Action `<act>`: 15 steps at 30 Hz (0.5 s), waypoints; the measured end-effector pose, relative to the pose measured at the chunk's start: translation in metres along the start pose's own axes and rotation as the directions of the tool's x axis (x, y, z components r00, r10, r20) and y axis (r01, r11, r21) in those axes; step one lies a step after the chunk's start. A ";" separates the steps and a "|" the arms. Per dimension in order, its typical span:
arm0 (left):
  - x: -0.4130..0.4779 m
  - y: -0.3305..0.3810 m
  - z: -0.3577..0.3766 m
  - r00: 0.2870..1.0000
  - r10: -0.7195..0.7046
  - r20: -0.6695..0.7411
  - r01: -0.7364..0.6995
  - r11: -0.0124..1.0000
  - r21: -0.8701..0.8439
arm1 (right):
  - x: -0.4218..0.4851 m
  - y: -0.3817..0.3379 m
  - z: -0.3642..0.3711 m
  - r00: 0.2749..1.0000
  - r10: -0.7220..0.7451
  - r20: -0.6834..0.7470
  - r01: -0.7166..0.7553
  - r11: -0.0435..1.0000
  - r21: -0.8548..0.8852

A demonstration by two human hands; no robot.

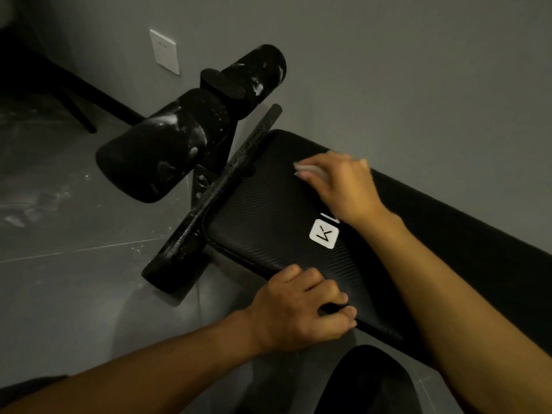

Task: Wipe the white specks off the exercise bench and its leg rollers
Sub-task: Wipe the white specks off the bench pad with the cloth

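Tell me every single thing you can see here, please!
bench pad: one, black, ribbed, along the wall
logo sticker: one, white, on the pad
leg rollers: two, black with white smears, beyond the pad's end
crossbar: one, black, speckled white, at the pad's end
wipe: one, white, under the right hand
wall socket: one, white, on the grey wall
floor: grey tiles, dusty white patches
left hand: gripping the pad's near edge
right hand: pressing the wipe on the pad
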State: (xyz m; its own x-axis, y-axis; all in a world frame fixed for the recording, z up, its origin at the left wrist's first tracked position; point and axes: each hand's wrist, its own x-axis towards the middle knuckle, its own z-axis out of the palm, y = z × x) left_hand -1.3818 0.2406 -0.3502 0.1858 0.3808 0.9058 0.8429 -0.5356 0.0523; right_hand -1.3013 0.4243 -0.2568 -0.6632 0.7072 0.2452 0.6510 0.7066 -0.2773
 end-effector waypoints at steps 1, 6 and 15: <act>0.000 0.000 0.000 1.000 -0.011 -0.010 0.011 1.000 -0.008 | 0.015 0.007 0.001 0.996 0.085 -0.039 -0.086 0.996 -0.012; -0.001 0.000 0.001 0.999 -0.020 -0.031 0.019 0.999 -0.025 | 0.078 -0.013 0.020 0.979 0.197 0.045 -0.199 0.978 0.061; 0.004 0.004 -0.001 0.999 0.025 0.036 -0.025 1.000 -0.014 | -0.019 -0.053 0.007 0.931 -0.314 0.186 0.299 0.949 0.101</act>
State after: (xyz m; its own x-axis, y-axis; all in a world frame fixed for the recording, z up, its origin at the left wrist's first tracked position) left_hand -1.3779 0.2391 -0.3464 0.2253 0.3943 0.8910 0.8311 -0.5551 0.0355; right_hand -1.3257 0.3729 -0.2533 -0.8905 0.4322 0.1424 0.3817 0.8797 -0.2836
